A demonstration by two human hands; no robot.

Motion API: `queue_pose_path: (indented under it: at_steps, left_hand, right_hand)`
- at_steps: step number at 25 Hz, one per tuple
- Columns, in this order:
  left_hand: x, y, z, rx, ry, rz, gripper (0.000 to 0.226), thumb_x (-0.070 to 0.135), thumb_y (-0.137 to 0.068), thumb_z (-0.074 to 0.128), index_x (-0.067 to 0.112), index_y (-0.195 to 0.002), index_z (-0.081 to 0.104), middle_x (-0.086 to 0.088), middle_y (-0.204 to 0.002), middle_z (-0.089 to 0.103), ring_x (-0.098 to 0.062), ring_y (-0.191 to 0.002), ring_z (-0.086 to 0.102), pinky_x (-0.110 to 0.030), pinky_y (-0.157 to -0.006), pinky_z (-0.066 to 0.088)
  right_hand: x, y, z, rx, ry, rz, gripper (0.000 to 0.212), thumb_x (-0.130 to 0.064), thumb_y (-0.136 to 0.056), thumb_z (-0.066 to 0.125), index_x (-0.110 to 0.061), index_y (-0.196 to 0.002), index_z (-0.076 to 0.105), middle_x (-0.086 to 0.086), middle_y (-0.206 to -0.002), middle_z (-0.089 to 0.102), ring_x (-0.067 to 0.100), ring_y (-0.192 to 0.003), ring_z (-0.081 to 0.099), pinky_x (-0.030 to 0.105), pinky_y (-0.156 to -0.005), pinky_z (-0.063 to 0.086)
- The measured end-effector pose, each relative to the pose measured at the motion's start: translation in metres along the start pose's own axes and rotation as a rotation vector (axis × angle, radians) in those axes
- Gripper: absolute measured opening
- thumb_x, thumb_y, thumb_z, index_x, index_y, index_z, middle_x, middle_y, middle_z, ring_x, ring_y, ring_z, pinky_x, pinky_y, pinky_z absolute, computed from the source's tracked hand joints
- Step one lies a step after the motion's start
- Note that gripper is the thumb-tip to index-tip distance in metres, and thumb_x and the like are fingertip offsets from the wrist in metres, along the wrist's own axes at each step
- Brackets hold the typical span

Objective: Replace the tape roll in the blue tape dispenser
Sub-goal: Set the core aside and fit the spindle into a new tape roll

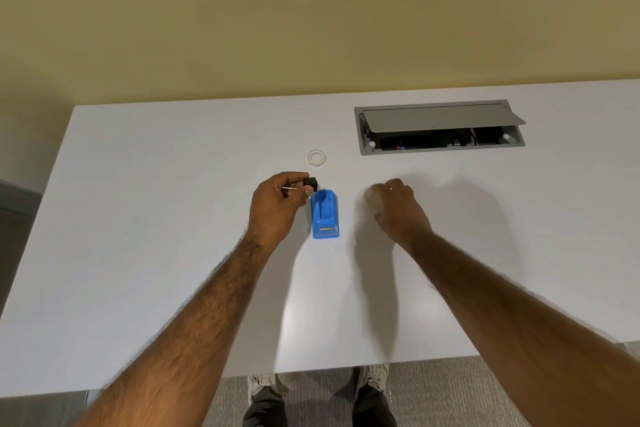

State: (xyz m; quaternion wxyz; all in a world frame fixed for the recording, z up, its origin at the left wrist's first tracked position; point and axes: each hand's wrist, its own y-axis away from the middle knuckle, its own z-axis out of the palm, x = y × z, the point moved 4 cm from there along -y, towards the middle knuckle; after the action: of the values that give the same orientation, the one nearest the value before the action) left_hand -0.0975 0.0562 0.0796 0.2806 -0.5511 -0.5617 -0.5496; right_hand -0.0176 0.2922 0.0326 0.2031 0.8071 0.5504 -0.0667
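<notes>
- The blue tape dispenser point(325, 213) sits on the white table point(173, 218) just right of the left hand point(277, 208), its cradle empty; it looks like stiff light plastic, likely to slide unless steadied at its sides
- Left fingers point(300, 180) pinch a small black hub point(311, 184), closed on it just above the dispenser's far end
- The right hand point(398, 206) curls down over a pale, clear tape roll point(372, 198); a firm grip cannot be told
- Beyond the left fingertips lies a white ring point(316, 158), apparently a spent core, light; best pinched at its rim
</notes>
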Motion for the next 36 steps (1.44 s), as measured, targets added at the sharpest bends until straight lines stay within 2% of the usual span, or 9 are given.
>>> queue_pose_path:
  at_steps: [4, 8, 10, 14, 19, 23, 29, 32, 36]
  left_hand:
    - [0.001, -0.001, 0.001, -0.001, -0.012, -0.002, 0.021, 0.016, -0.088, 0.073, 0.022, -0.108, 0.076, 0.0, -0.1, 0.078, -0.026, -0.091, 0.075, -0.048, -0.093, 0.058]
    - [0.003, 0.001, 0.0, -0.005, -0.011, 0.0, 0.022, 0.017, -0.088, 0.073, 0.022, -0.11, 0.075, -0.001, -0.101, 0.078, -0.025, -0.092, 0.074, -0.046, -0.093, 0.058]
    - [0.004, 0.002, -0.001, -0.002, -0.012, 0.0, 0.023, 0.016, -0.088, 0.073, 0.02, -0.11, 0.075, -0.001, -0.101, 0.078, -0.026, -0.094, 0.074, -0.046, -0.094, 0.058]
    - [0.009, 0.002, -0.002, -0.003, 0.015, 0.014, 0.024, 0.011, -0.087, 0.073, 0.019, -0.11, 0.076, 0.0, -0.1, 0.079, -0.021, -0.097, 0.075, -0.041, -0.095, 0.059]
    - [0.023, 0.004, 0.0, -0.018, 0.021, 0.052, 0.027, 0.007, -0.086, 0.073, 0.026, -0.104, 0.076, 0.011, -0.096, 0.079, -0.006, -0.093, 0.075, -0.025, -0.09, 0.058]
    - [0.034, 0.003, -0.001, -0.015, 0.029, 0.073, 0.026, 0.003, -0.084, 0.073, 0.025, -0.1, 0.074, 0.007, -0.092, 0.079, -0.009, -0.087, 0.075, -0.02, -0.081, 0.057]
    - [0.042, 0.007, -0.001, -0.023, 0.049, 0.103, 0.022, 0.005, -0.084, 0.076, 0.018, -0.102, 0.077, 0.003, -0.093, 0.08, -0.012, -0.086, 0.076, -0.024, -0.083, 0.059]
    - [0.045, 0.009, -0.001, -0.019, 0.076, 0.111, 0.022, 0.005, -0.085, 0.076, 0.017, -0.103, 0.078, -0.002, -0.097, 0.08, -0.018, -0.09, 0.076, -0.03, -0.085, 0.06]
    - [0.048, 0.01, -0.003, -0.009, 0.095, 0.124, 0.022, 0.004, -0.085, 0.075, 0.012, -0.106, 0.078, -0.002, -0.097, 0.08, -0.016, -0.087, 0.076, -0.023, -0.078, 0.06]
  right_hand:
    - [-0.011, -0.013, 0.002, -0.03, 0.075, -0.084, 0.057, -0.007, -0.087, 0.055, -0.026, -0.138, 0.04, 0.006, -0.134, 0.044, 0.028, -0.118, 0.044, 0.042, -0.083, 0.053]
    - [-0.009, -0.017, 0.007, -0.027, 0.115, -0.117, 0.039, -0.005, -0.09, 0.048, -0.02, -0.125, 0.054, 0.008, -0.118, 0.051, 0.028, -0.112, 0.048, 0.041, -0.082, 0.055]
    - [-0.005, -0.016, 0.005, 0.019, -0.01, -0.042, 0.037, -0.009, -0.089, 0.054, -0.02, -0.124, 0.057, 0.009, -0.116, 0.055, 0.027, -0.11, 0.052, 0.038, -0.088, 0.052]
    - [-0.013, -0.008, -0.013, 0.053, -0.491, 0.104, 0.046, -0.015, -0.076, 0.071, -0.022, -0.121, 0.061, 0.005, -0.117, 0.061, 0.02, -0.103, 0.06, 0.032, -0.092, 0.05]
    - [-0.053, 0.008, -0.048, -0.031, -0.866, -0.001, 0.044, -0.014, -0.078, 0.072, -0.025, -0.119, 0.062, -0.004, -0.108, 0.068, 0.014, -0.099, 0.065, 0.028, -0.08, 0.057]
    - [-0.079, 0.015, -0.07, -0.076, -1.107, -0.058, 0.041, -0.013, -0.078, 0.071, -0.029, -0.115, 0.065, -0.008, -0.101, 0.073, 0.009, -0.094, 0.07, 0.023, -0.076, 0.057]
    - [-0.095, 0.017, -0.078, -0.121, -1.192, -0.136, 0.043, -0.008, -0.08, 0.072, -0.028, -0.117, 0.065, -0.009, -0.103, 0.074, 0.012, -0.097, 0.071, 0.021, -0.076, 0.056]
    - [-0.099, 0.018, -0.077, -0.147, -1.2, -0.154, 0.045, -0.007, -0.079, 0.072, -0.022, -0.121, 0.064, 0.0, -0.109, 0.073, 0.017, -0.099, 0.071, 0.029, -0.084, 0.057]
    - [-0.101, 0.018, -0.075, -0.161, -1.202, -0.167, 0.047, -0.008, -0.078, 0.073, -0.017, -0.123, 0.063, 0.007, -0.113, 0.072, 0.022, -0.101, 0.07, 0.04, -0.091, 0.056]
